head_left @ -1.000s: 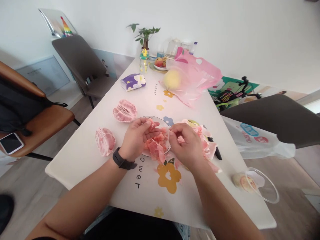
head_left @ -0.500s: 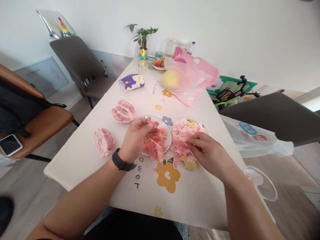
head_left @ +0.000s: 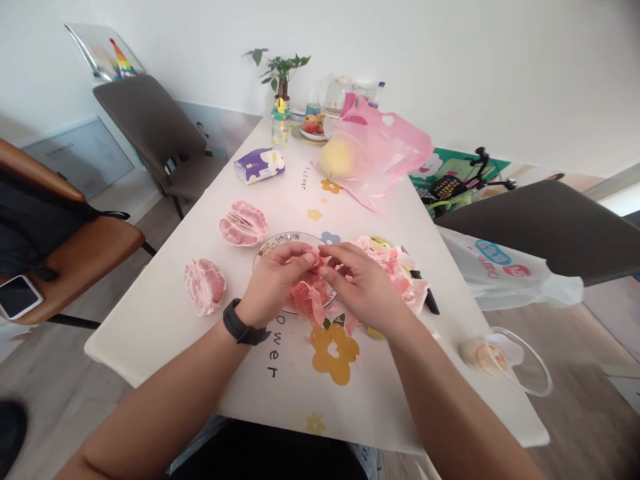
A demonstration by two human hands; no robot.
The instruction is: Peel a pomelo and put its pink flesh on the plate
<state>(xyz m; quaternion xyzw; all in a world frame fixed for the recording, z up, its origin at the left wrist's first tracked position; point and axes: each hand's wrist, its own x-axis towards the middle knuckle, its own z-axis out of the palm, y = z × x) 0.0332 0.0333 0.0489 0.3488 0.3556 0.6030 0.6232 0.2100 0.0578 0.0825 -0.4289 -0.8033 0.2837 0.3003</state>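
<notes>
Above a white plate [head_left: 265,248] with a printed rim, my left hand [head_left: 275,277] is closed on a pinkish piece of pomelo flesh [head_left: 316,261]. My right hand [head_left: 363,283] meets it from the right, its fingers bent and pinching at the same piece. Red pomelo pulp [head_left: 307,300] lies on the plate under my hands. To the right is a heap of pale pink peeled membrane [head_left: 400,267], partly hidden by my right hand. Two peeled pomelo chunks, a far one [head_left: 244,223] and a near one [head_left: 205,287], rest left of the plate.
A black handle [head_left: 431,301] sticks out beside the heap. Farther back are a tissue pack [head_left: 260,165], a pink plastic bag [head_left: 385,153] with a yellow fruit, a fruit plate and a potted plant [head_left: 284,73]. A clear container [head_left: 515,360] stands at the table's right edge.
My right hand has moved left from the membrane heap to the piece in my left hand. The black handle and more of the clear container now show. The view has shifted slightly.
</notes>
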